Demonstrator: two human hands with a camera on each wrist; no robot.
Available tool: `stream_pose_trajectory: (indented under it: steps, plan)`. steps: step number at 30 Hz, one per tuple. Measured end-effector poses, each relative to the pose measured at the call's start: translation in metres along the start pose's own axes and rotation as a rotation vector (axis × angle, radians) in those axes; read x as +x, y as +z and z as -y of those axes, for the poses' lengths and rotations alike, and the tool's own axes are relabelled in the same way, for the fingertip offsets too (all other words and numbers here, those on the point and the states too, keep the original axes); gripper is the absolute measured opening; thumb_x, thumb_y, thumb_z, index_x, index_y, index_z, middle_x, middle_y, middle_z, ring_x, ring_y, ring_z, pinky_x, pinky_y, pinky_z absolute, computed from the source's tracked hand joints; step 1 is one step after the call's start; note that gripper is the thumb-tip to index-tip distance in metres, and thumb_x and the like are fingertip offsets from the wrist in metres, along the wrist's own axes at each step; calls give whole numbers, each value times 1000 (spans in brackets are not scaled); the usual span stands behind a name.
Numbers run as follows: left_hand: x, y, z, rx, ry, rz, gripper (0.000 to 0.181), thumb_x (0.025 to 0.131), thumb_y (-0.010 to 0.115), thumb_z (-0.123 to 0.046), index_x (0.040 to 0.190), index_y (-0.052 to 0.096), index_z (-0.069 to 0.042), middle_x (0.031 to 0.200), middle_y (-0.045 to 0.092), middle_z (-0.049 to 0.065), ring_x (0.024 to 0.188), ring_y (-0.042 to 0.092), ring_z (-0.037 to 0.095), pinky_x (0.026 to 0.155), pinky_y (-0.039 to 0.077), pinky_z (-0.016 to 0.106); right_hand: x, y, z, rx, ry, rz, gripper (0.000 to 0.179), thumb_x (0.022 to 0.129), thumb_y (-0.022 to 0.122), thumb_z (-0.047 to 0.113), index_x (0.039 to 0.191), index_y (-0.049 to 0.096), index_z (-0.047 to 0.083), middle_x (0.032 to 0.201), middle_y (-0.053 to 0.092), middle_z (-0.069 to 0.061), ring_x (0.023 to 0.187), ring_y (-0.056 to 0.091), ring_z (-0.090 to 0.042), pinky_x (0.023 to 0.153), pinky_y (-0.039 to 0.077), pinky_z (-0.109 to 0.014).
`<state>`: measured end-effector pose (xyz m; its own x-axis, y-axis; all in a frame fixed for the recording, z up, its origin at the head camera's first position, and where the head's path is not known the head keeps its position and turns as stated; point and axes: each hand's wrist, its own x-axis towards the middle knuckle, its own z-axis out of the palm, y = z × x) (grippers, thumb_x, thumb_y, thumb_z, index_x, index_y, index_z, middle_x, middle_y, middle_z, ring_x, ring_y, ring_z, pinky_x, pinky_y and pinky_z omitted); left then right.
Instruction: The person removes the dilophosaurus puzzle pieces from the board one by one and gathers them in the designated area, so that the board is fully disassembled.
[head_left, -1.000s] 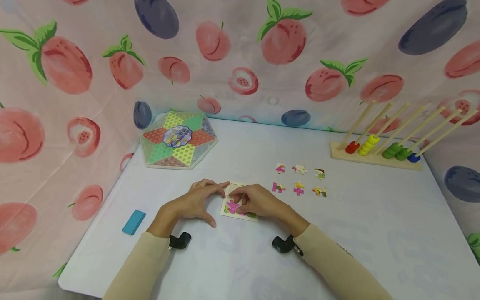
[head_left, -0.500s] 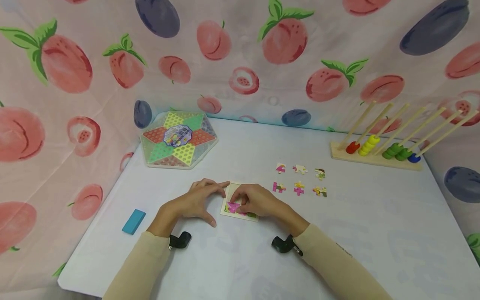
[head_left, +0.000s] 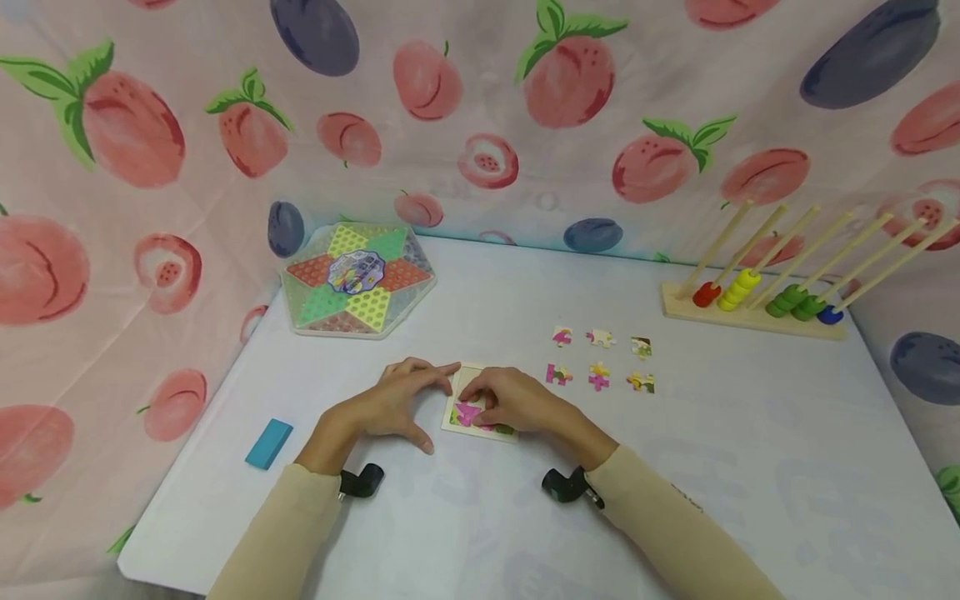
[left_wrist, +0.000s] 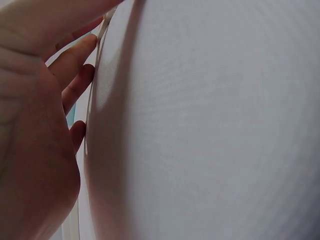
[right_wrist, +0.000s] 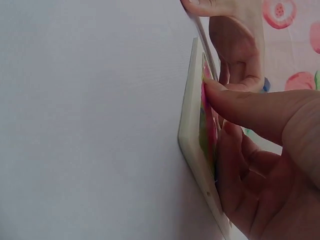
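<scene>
Head view: pink piece (head_left: 467, 414) inside tray (head_left: 468, 379), in the pinch of right hand (head_left: 516, 402); left hand (head_left: 393, 403) wide alongside.

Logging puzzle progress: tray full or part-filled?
Part-filled: pink and green pieces show in the near part of the tray; six loose pieces lie outside it.

Left grip (left_wrist: 40, 122) at left, fingers (left_wrist: 75, 60) near white tabletop (left_wrist: 215, 125); shadow (left_wrist: 111, 150) alongside.

The puzzle tray (right_wrist: 190, 125) and abacus (head_left: 750, 320) look like smooth, matt wood.
</scene>
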<state>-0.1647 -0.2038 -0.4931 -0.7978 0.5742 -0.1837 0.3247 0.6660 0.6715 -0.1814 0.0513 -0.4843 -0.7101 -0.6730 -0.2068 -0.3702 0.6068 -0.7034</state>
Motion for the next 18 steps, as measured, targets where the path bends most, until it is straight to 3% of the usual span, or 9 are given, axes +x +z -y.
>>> stream_pose_trajectory:
  steps: [7,15,18]
  plan:
    - [0,-1,0,0,3,5,73,57,99,-39,120,63,-31,162,41,-14,140,35,19,117,22,54,1,3,-2,-34,-28,-32,22,86,83,18,106,77,20,108,67,3,75,54,-8,65,46,-17]
    - [0,-1,-1,7,-4,3,73,56,99,-39,119,63,-30,164,39,-14,140,36,19,117,22,54,1,7,0,-89,-36,-90,33,83,85,26,113,75,18,90,69,9,72,54,-5,64,44,-18]
    - [0,0,-1,7,0,2,73,57,99,-39,120,63,-30,164,40,-14,141,35,20,117,22,55,0,9,1,-115,-23,-111,31,81,87,30,109,77,20,86,68,11,72,53,-3,65,43,-18]
